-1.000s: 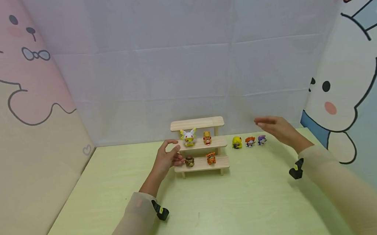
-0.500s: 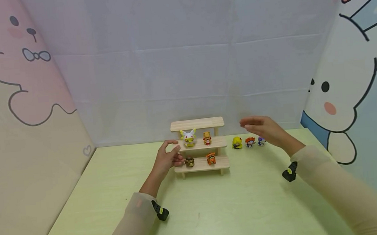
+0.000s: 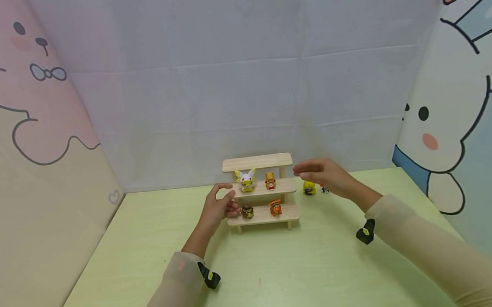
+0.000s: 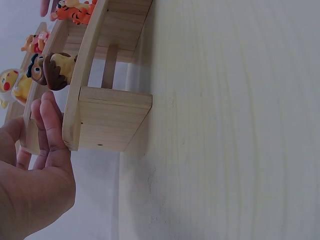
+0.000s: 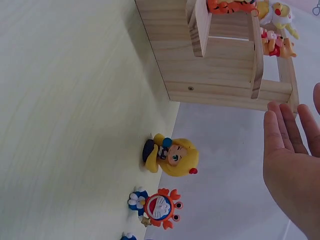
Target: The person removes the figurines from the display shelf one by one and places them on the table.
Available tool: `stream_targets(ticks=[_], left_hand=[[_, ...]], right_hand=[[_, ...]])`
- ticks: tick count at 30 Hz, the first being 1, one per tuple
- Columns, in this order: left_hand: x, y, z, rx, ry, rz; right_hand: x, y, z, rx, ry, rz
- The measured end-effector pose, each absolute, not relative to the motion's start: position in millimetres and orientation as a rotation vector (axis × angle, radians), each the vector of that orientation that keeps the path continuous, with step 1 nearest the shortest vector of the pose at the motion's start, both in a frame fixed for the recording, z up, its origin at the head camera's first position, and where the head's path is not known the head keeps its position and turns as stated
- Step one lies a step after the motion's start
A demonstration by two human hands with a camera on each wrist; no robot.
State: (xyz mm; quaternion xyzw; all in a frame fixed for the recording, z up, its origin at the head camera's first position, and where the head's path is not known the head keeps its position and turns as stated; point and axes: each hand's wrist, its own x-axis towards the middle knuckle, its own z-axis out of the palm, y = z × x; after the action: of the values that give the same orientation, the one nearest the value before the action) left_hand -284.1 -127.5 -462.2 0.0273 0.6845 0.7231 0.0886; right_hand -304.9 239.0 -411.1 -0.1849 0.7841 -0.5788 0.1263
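Observation:
A three-tier wooden display shelf (image 3: pixel 257 161) stands on the table. My left hand (image 3: pixel 213 209) grips its left end, with the middle tier's end between thumb and fingers in the left wrist view. Fingertips lie close to a brown owl figurine (image 4: pixel 54 71) on the lower tier. An orange tiger figurine (image 3: pixel 275 207) sits right of the owl. On the middle tier stand a white-eared yellow figurine (image 3: pixel 246 181) and an orange bear figurine (image 3: pixel 270 181). My right hand (image 3: pixel 328 176), fingers straight, is at the shelf's upper right end; I cannot tell whether it touches.
Right of the shelf, a yellow-haired figurine (image 5: pixel 175 157) and a red crab-hooded figurine (image 5: pixel 159 207) stand on the pale table (image 3: pixel 273 276). Part of another figurine (image 5: pixel 128 236) shows at the right wrist view's bottom edge. A white cloth (image 3: pixel 241 91) hangs behind.
My right hand has moved left from beyond the loose figurines to the shelf's right end, now hiding some of them in the head view. The left hand has stayed put.

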Motion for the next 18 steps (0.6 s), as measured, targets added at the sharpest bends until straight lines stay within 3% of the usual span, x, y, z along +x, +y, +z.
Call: stream_targets(ticks=[18], left_hand=[[-284, -128, -461, 0.081, 2.036, 2.157]], right_hand=[[-300, 205, -414, -0.597, 2.208, -1.736]])
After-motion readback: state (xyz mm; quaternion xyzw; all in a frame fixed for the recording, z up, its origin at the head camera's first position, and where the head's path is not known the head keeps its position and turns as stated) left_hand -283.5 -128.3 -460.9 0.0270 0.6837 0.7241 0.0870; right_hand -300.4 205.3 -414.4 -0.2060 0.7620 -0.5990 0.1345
